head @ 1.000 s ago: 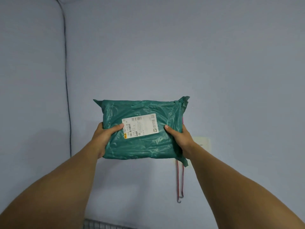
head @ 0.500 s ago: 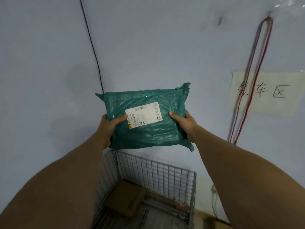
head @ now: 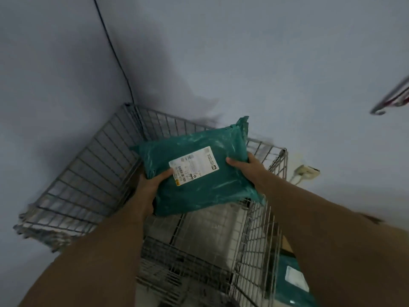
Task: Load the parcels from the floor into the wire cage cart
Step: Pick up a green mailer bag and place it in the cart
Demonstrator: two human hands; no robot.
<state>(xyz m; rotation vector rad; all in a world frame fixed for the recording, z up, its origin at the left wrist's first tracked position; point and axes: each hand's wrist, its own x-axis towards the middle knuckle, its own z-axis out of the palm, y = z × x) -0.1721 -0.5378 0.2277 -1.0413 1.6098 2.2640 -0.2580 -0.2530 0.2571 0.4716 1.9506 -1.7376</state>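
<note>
**Holding a parcel over the cart**

Gripping the teal parcel (head: 199,171) from both sides, the two hands keep it in the air above the open top of the wire cart (head: 88,173). The left hand (head: 147,191) clamps the near-left edge, thumb on top beside the white label (head: 193,166), fingers closed underneath. The right hand (head: 247,166) grasps the right edge likewise, thumb on the upper face and the remaining fingers hidden behind the bag. The parcel is tilted, its far-right corner highest, and touches no part of the cart (as far as can be seen). The cart stands in a corner against pale walls (head: 265,63); a dark cable (head: 115,52) runs down that corner. A second teal parcel (head: 292,282) lies outside the cart, lower right, partly hidden by the right forearm. The cart's contents are too blurred to identify.
</note>
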